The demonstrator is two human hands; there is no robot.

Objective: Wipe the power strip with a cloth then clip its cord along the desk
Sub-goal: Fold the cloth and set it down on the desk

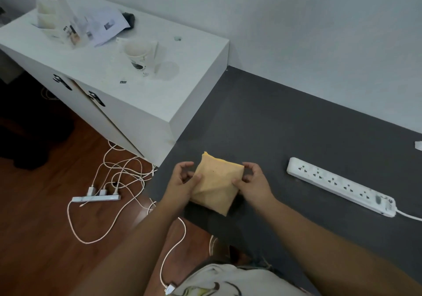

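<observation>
Now the cloth is pinched by fingers of both hands; it should be kept folded flat for wiping the strip.

A white cabinet filled the upper left of the frame, with two dark handles on its front. On top of it stood a paper cup near the middle, loose papers behind that, and a white holder with dark items at the far left corner. Lower left, on the wooden floor, lay a second white strip with chargers plugged in, amid tangled white cables. A pale wall ran across the upper right.
</observation>
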